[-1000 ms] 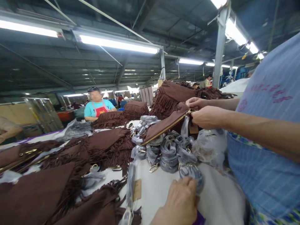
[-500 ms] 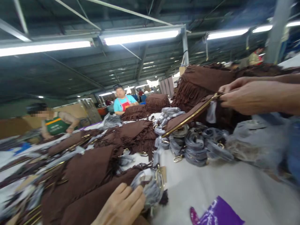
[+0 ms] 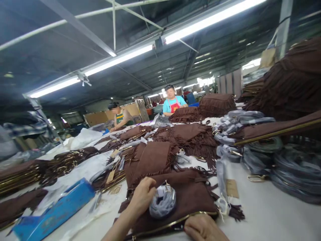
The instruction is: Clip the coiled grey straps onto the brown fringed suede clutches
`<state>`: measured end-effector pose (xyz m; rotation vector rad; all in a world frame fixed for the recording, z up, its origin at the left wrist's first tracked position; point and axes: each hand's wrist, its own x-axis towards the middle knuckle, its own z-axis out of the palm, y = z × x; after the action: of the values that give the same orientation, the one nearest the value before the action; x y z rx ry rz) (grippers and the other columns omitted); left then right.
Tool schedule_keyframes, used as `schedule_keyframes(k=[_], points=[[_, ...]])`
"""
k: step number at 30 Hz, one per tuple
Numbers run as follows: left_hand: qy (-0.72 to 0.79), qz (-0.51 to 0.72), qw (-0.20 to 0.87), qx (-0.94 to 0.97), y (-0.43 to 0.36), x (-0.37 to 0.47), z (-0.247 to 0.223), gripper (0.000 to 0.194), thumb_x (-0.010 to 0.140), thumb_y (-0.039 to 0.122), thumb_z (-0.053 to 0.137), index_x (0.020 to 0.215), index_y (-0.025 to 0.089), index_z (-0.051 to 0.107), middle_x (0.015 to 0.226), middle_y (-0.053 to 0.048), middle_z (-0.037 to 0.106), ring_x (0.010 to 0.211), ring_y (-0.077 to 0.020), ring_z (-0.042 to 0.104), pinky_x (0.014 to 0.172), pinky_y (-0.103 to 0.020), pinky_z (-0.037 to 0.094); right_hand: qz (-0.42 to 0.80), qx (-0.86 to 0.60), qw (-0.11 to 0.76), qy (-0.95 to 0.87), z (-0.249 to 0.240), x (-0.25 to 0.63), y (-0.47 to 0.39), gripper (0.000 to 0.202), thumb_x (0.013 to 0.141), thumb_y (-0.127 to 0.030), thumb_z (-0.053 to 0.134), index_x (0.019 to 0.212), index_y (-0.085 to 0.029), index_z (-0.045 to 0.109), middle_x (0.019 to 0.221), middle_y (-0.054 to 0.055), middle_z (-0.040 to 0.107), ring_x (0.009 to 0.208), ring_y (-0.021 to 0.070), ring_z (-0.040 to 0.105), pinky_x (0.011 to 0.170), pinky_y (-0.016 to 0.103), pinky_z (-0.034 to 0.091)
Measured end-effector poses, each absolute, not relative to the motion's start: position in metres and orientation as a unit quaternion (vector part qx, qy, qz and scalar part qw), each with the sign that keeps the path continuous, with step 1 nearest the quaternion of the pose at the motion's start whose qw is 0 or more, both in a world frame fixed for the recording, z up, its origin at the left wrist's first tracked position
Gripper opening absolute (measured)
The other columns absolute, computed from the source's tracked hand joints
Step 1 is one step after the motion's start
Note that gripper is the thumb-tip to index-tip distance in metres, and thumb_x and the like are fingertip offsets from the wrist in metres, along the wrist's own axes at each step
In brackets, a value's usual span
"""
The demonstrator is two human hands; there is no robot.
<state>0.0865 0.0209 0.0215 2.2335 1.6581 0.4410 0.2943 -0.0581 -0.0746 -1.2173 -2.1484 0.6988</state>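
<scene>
A dark brown suede-like bag point(image 3: 185, 184) with a gold zipper along its near edge lies on the table in front of me. On it rests a coiled strap point(image 3: 163, 202) wrapped in clear plastic, with a gold clasp at its top. My left hand point(image 3: 143, 195) is closed at the coil's left side, its fingers curled and partly hidden. By the zipper, my right hand point(image 3: 203, 227) has its fingers bent around the bag's near edge. The zipper gapes slightly beside that hand. A tan tag point(image 3: 232, 188) and a dark tassel point(image 3: 236, 213) lie right of the bag.
Plastic-wrapped straps point(image 3: 296, 170) are heaped at the right, below a gold-zipped brown bag point(image 3: 281, 129). Fringed brown bags point(image 3: 185, 134) cover the table's middle. A blue tape dispenser point(image 3: 56, 209) stands at the left. Two people point(image 3: 173, 103) point(image 3: 121, 117) work across the table.
My view has swung left, so the table's things sit further right. My right hand now shows at the zipper. The hands holding a gold-zipped bag at the right are out of view.
</scene>
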Motion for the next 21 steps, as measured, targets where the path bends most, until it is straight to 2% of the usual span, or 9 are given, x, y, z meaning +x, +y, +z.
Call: schedule_keyframes(k=[4, 9, 15, 21], points=[[0.614, 0.113, 0.217, 0.751, 0.052, 0.113, 0.008, 0.019, 0.069, 0.014, 0.046, 0.076, 0.013, 0.064, 0.075, -0.006, 0.063, 0.075, -0.0192, 0.057, 0.067, -0.027, 0.041, 0.267, -0.469, 0.253, -0.803, -0.073, 0.292, -0.059, 0.024, 0.080, -0.028, 0.035, 0.061, -0.019, 0.046, 0.063, 0.002, 0.055, 0.061, 0.0128, 0.049, 0.056, 0.023, 0.029], [0.608, 0.081, 0.307, 0.727, 0.057, 0.122, 0.005, 0.014, 0.061, 0.015, 0.050, 0.064, 0.013, 0.064, 0.055, 0.000, 0.053, 0.059, -0.0152, 0.051, 0.052, -0.023, 0.034, 0.275, -0.456, 0.266, -0.803, -0.074, 0.292, -0.058, 0.027, 0.080, -0.031, 0.033, 0.062, -0.019, 0.048, 0.063, 0.002, 0.056, 0.061, 0.0131, 0.050, 0.056, 0.023, 0.030], [0.606, 0.069, 0.399, 0.685, 0.045, 0.121, 0.020, 0.006, 0.050, 0.015, 0.055, 0.055, 0.014, 0.059, 0.049, 0.004, 0.047, 0.051, -0.0124, 0.044, 0.045, -0.022, 0.029, 0.285, -0.451, 0.285, -0.796, -0.068, 0.293, -0.060, 0.029, 0.080, -0.033, 0.032, 0.061, -0.019, 0.048, 0.062, 0.002, 0.055, 0.059, 0.0130, 0.048, 0.056, 0.024, 0.029], [0.592, 0.097, 0.472, 0.647, 0.033, 0.119, 0.020, 0.011, 0.047, 0.016, 0.053, 0.056, 0.017, 0.047, 0.047, 0.005, 0.042, 0.045, -0.0109, 0.041, 0.042, -0.022, 0.031, 0.285, -0.457, 0.289, -0.791, -0.064, 0.290, -0.062, 0.026, 0.079, -0.032, 0.034, 0.057, -0.019, 0.042, 0.057, 0.000, 0.048, 0.056, 0.0122, 0.043, 0.055, 0.024, 0.027]])
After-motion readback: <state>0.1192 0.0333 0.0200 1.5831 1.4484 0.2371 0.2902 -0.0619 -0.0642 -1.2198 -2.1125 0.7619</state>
